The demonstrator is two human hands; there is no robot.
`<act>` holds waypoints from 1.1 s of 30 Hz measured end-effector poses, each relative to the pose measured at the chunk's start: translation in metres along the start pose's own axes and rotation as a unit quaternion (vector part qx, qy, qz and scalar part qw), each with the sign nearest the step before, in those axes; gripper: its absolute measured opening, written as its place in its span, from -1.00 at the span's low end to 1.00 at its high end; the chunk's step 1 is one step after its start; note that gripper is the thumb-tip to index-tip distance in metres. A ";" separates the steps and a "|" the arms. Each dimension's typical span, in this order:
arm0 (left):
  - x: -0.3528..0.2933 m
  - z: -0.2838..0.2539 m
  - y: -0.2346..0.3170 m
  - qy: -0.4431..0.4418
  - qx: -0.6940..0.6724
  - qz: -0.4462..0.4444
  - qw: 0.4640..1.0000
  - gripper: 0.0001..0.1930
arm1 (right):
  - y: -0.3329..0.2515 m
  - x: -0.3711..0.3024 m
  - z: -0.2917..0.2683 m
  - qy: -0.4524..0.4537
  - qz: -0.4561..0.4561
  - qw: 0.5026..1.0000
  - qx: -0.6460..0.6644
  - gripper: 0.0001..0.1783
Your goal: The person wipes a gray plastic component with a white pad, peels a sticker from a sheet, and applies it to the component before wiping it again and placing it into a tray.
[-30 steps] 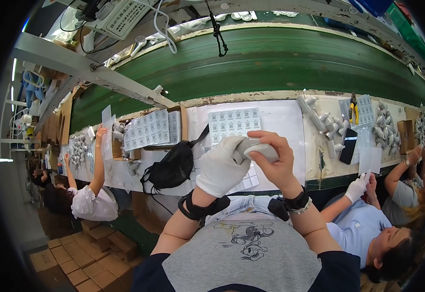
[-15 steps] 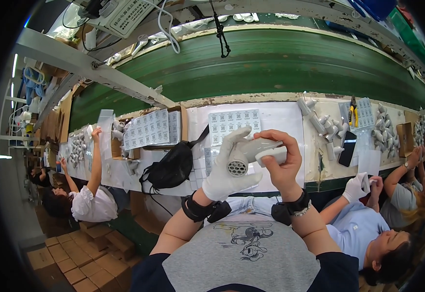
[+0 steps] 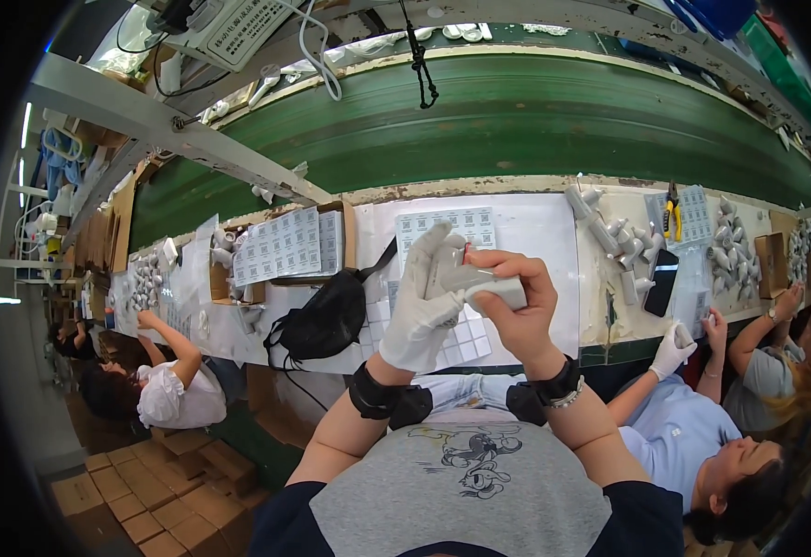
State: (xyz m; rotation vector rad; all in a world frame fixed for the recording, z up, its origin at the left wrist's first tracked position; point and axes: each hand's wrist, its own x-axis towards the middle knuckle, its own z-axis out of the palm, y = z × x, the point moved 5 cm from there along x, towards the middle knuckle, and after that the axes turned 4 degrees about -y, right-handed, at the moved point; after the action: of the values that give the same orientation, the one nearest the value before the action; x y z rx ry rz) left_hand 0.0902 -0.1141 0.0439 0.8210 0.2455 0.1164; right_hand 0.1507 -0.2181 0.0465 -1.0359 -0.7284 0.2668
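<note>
The green belt (image 3: 517,121) runs across the far side, beyond the bench (image 3: 602,288). On the bench's left, a box (image 3: 350,237) holds label sheets (image 3: 280,246) leaning together, its walls likely stopping them from sliding. The black bag (image 3: 326,320) lies between box and hands, apparently just set aside, within easy reach. Straight ahead, another sheet (image 3: 470,223) lies flat, face up, probably so its labels can be seen readily. To the right, grey pieces (image 3: 621,237) lie heaped, seemingly pushed clear of the white working surface.

The gloved left hand (image 3: 421,302) is about half open, fingers straight, cradling the part from the left; whether it clasps firmly, I cannot tell. The bare right hand (image 3: 526,306) is closed on the part's pale right end, thumb on the near side, perhaps for finer control. The grey part (image 3: 466,277) sits between both hands, above the bench, presumably supported from two sides for steadiness.
</note>
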 end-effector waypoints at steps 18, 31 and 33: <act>0.002 0.007 0.008 0.074 0.298 0.171 0.936 -0.15 | 0.032 0.003 -0.001 0.186 0.171 0.936 0.245 -0.63; 0.015 -0.003 0.005 0.062 0.018 0.010 0.998 -0.17 | 0.037 -0.009 -0.011 0.130 0.126 0.982 0.042 -0.81; 0.014 0.001 0.001 0.055 0.048 0.024 0.997 -0.17 | 0.041 -0.006 -0.015 0.150 0.154 0.972 0.092 -0.79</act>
State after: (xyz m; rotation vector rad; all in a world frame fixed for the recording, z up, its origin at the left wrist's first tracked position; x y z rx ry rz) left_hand 0.1044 -0.1112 0.0434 0.9169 0.3380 0.1968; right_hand 0.1616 -0.2106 0.0045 -0.9834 -0.2613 0.4262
